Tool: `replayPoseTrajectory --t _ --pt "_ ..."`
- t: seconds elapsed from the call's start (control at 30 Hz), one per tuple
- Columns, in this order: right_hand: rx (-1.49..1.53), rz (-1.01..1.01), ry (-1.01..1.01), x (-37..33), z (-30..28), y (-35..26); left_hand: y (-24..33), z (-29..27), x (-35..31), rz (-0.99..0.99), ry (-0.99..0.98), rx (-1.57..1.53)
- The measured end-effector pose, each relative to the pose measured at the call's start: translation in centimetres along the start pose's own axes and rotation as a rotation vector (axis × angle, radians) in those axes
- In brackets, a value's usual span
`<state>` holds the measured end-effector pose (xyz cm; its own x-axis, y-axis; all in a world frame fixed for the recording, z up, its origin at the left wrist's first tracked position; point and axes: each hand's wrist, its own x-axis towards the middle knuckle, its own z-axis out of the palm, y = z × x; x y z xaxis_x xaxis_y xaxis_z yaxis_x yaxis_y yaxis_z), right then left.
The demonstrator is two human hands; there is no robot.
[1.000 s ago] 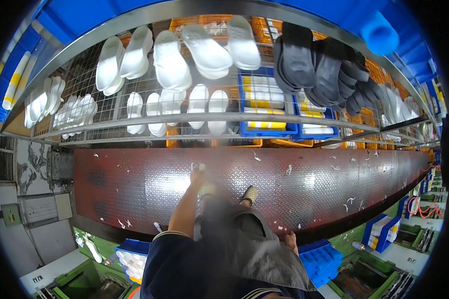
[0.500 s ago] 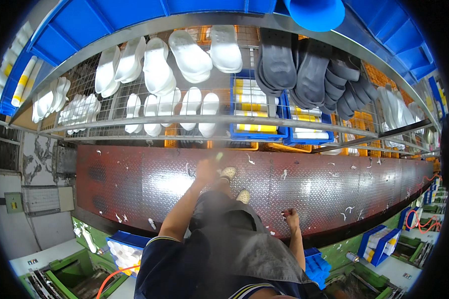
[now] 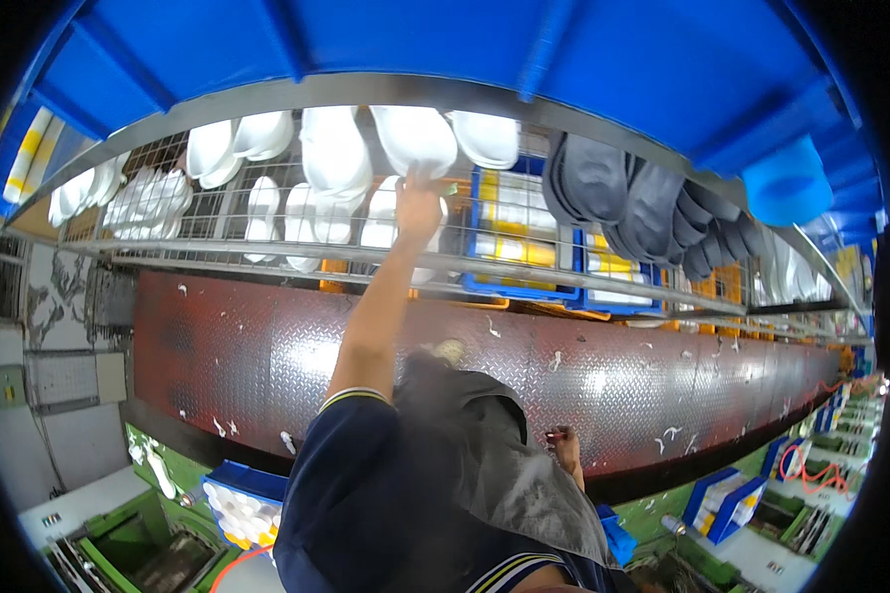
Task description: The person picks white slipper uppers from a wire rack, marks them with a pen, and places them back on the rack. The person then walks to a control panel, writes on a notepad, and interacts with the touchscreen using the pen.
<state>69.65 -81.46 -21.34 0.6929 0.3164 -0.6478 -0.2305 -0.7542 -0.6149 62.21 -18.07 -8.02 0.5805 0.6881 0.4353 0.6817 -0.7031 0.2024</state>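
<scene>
My left hand (image 3: pixel 420 208) is stretched forward to the wire rack, at the lower end of a white clog (image 3: pixel 413 138). A small light-green thing (image 3: pixel 452 190) shows at its fingers, which look closed on it; motion blur hides its shape. More white clogs (image 3: pixel 334 153) stand to either side, and smaller white ones (image 3: pixel 262 217) sit in the row below. Dark grey clogs (image 3: pixel 598 178) are bunched to the right. Low by my right side hangs my right hand (image 3: pixel 566 450), fingers curled, with something dark at the fingertips that I cannot make out.
Blue bins (image 3: pixel 405 44) line the rack's top, with a bright blue rounded piece (image 3: pixel 787 188) at right. Blue crates (image 3: pixel 524 293) of white-and-yellow rolls sit low on the rack. Small white scraps dot the metal walkway (image 3: pixel 237 366). Green machines (image 3: pixel 138 534) stand behind me.
My left hand has risen from above the walkway to the white clogs on the rack, the light-green thing moving with it. The view has shifted closer to the rack; my right hand stays low.
</scene>
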Motion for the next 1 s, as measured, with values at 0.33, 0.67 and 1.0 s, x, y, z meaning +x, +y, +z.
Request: replayPoseTrajectory --t 0.33,0.67,1.0 --pt "-0.376 -0.152 0.019 2.6 1.4 2.2 -2.6 0.0 -1.5 0.041 0.154 -0.096" --pt "0.239 0.078 -0.146 2.5 -1.4 -3.3 13.6 -4.1 -11.1 -0.335 -0.718 -0.744" --pt "0.602 -0.23 -0.291 -1.0 -9.9 -13.8 29.5 0.7 -18.7 -0.234 -0.908 -0.95"
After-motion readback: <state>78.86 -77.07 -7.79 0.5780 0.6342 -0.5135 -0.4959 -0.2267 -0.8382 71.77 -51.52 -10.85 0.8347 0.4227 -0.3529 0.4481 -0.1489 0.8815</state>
